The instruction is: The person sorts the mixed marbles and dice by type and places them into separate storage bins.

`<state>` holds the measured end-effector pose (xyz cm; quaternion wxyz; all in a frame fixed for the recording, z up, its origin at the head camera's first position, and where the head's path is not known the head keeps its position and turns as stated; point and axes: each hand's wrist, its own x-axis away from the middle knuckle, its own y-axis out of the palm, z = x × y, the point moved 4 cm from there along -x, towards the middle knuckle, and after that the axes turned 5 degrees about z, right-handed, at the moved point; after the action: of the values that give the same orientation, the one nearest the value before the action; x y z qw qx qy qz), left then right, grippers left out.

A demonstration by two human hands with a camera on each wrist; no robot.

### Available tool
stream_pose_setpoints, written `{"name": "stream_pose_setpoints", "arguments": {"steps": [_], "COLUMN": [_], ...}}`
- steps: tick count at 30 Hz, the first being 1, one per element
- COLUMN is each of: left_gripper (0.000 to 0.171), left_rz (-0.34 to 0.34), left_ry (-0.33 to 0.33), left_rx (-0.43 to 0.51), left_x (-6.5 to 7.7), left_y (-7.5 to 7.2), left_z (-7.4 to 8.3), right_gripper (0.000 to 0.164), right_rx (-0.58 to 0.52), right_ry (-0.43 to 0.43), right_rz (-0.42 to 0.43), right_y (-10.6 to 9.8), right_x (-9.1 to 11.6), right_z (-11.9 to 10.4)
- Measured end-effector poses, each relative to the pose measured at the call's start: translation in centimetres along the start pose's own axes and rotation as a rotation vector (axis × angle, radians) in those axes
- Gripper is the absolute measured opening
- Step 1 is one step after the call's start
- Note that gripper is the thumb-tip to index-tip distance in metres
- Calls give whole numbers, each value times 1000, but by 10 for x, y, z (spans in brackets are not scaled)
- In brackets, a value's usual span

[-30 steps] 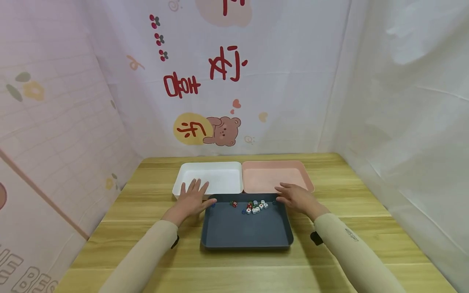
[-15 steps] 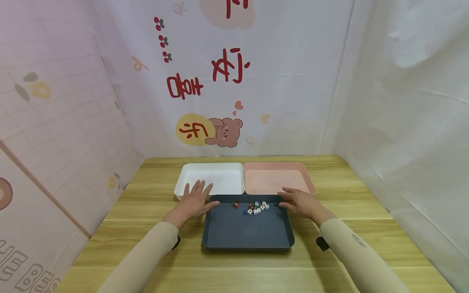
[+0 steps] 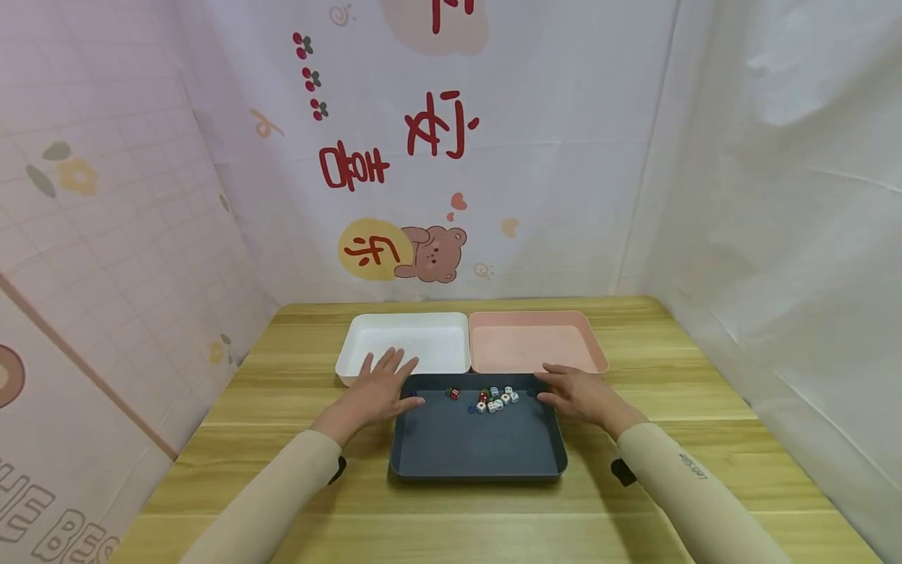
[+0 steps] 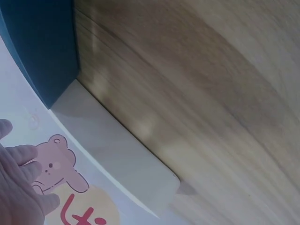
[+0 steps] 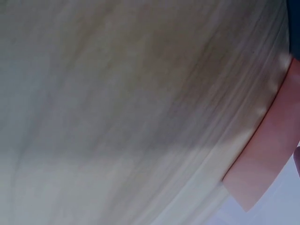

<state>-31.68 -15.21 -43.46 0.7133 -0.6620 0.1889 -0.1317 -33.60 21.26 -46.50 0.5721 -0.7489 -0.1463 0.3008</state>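
Observation:
In the head view a dark grey tray (image 3: 479,448) holds small dice near its far edge. White dice (image 3: 499,405) cluster right of the middle with a red die (image 3: 482,397) and a small blue piece (image 3: 472,409). Another red die (image 3: 454,394) lies to their left. My left hand (image 3: 372,395), fingers spread, hovers by the tray's far left corner, thumb over its rim. My right hand (image 3: 583,395) reaches from the right with its fingertips at the far right corner. Both hands hold nothing. The left wrist view shows the left fingers (image 4: 28,171) extended.
Behind the grey tray, a white tray (image 3: 416,345) and a pink tray (image 3: 532,341) stand side by side, with nothing seen inside. All stand on a wooden table (image 3: 451,525). Printed white cloth (image 3: 564,180) encloses the back and sides.
My left hand has shifted slightly right, and my right hand has drawn slightly nearer. The head view has moved a little. The dice stay in place in the tray.

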Motion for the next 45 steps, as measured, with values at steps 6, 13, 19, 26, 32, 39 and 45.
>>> {"name": "stream_pose_setpoints", "arguments": {"steps": [6,13,19,26,32,39,45], "left_gripper": [78,75,75,72,65,53,44], "left_rz": [5,-7,-11,-19,-5,25,17], "left_ry": [44,106,116,106,75,67,57], "left_rx": [-13,-20,-25,-30,-45,-97,-124], "left_x": [4,8,9,8,5,-3,-8], "left_y": [-5,-4,-2,0,1,3,3], "left_z": [6,12,12,12,10,10,11], "right_gripper": [49,47,51,54,54,55,55], "right_rx": [21,4,-8,1,10,-4,7], "right_ry": [-19,-31,-31,-23,-37,-25,-28], "right_rz": [15,42,32,-3,-5,-23,-31], "right_y": [-2,-4,-2,-2,-4,-6,-5], "right_x": [3,7,9,8,8,8,7], "right_z": [-2,-2,1,3,2,2,3]}}
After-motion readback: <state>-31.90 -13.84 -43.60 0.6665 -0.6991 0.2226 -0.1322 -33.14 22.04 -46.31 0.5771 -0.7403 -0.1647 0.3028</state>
